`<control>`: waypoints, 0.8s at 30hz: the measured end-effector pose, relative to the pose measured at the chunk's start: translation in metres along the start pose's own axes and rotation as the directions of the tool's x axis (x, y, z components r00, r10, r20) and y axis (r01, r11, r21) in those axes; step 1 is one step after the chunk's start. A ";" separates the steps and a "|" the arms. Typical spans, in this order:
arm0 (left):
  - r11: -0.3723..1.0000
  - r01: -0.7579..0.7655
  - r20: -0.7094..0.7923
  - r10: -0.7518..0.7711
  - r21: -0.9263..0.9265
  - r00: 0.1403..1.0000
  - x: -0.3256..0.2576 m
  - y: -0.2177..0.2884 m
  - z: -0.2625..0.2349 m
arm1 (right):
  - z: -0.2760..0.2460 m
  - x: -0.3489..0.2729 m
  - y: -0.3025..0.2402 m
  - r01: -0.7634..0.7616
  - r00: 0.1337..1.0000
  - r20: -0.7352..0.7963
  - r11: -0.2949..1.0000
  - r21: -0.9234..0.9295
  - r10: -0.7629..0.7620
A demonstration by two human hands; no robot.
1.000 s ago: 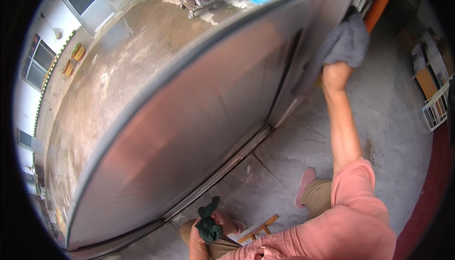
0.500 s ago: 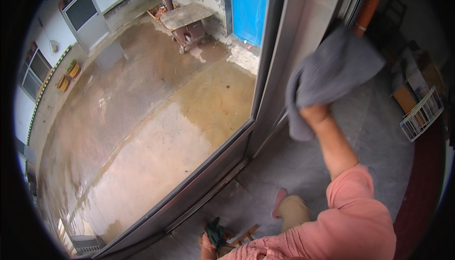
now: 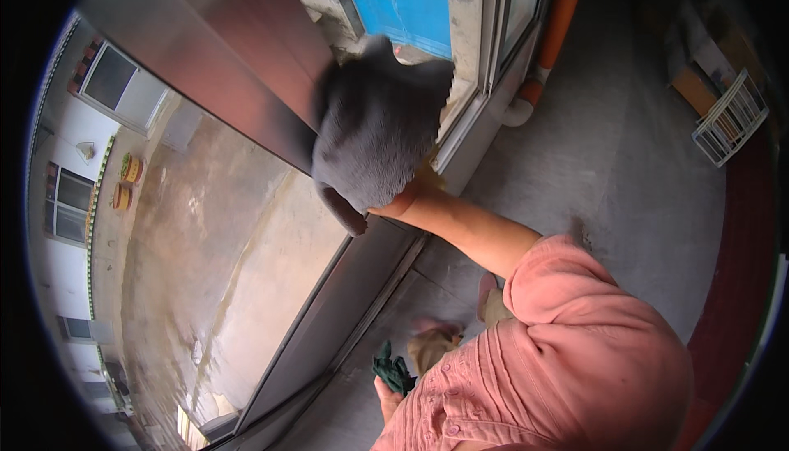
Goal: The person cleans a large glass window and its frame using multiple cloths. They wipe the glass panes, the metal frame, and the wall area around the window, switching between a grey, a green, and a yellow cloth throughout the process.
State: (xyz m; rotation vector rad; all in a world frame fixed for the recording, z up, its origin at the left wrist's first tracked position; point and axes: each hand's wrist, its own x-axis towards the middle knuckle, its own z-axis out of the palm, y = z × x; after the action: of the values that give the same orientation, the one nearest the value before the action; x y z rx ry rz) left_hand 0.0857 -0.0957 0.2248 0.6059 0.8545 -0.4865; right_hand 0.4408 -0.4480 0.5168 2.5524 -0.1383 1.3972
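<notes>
A grey cloth [image 3: 374,135] drapes over the fingers of my right hand [image 3: 403,198], at the end of my outstretched right arm. It overlaps the edge of a wide shiny metal frame [image 3: 234,36]; whether it presses on the metal cannot be made out. Most of my right hand's fingers are hidden behind the cloth. Low in the picture, close to my body, my left hand [image 3: 386,400] grips a crumpled dark green cloth [image 3: 393,370].
A glass panel's lower frame [image 3: 329,328] runs diagonally beside me, with a wet courtyard [image 3: 214,204] beyond it. A blue door [image 3: 403,3] shows at the top. An orange pipe [image 3: 560,24] stands right of the frame. A white rack [image 3: 730,118] lies on the far right.
My right hand has swung left with the grey cloth, over to the metal frame. The view has turned and shifted, and my left hand with the green cloth appears farther right. My feet have shifted.
</notes>
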 end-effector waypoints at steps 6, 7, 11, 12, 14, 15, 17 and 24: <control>0.976 0.130 -0.008 -0.130 0.174 0.991 0.007 -0.003 0.015 | 0.000 -0.087 0.012 -0.024 0.720 0.682 0.977 0.211 -0.129; 0.985 0.109 -0.074 -0.099 0.133 0.992 0.009 -0.002 0.030 | 0.008 -0.105 0.011 -0.025 0.704 0.689 0.964 0.265 -0.171; 0.992 0.019 -0.067 -0.011 0.125 0.998 0.057 0.028 0.015 | 0.059 -0.186 -0.001 0.571 0.817 0.482 0.557 -0.603 -0.315; 0.991 0.019 -0.020 -0.017 0.133 1.000 0.065 0.033 0.034 | 0.058 -0.179 -0.001 0.550 0.834 0.445 0.547 -0.631 -0.325; 0.988 0.013 0.029 -0.018 0.155 0.999 0.068 0.036 0.065 | 0.052 -0.165 -0.008 0.460 0.872 0.419 0.716 -0.525 -0.253; 0.984 0.010 0.033 -0.016 0.178 0.999 0.068 0.039 0.075 | 0.051 -0.155 -0.011 0.337 0.890 0.426 0.861 -0.380 -0.160; 0.969 -0.042 -0.058 0.058 0.243 0.997 0.076 0.034 0.080 | 0.051 -0.142 -0.012 0.052 0.933 0.360 0.995 -0.083 -0.018; 0.969 -0.058 -0.068 0.076 0.238 0.995 0.065 -0.005 0.055 | 0.089 -0.194 0.084 -0.682 0.360 0.884 -0.562 0.468 0.299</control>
State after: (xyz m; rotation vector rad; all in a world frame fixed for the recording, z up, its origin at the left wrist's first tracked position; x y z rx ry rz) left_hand 0.1495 -0.1459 0.1985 0.8743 0.8520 -0.5102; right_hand 0.3922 -0.5562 0.3201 4.4975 -1.6303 1.6639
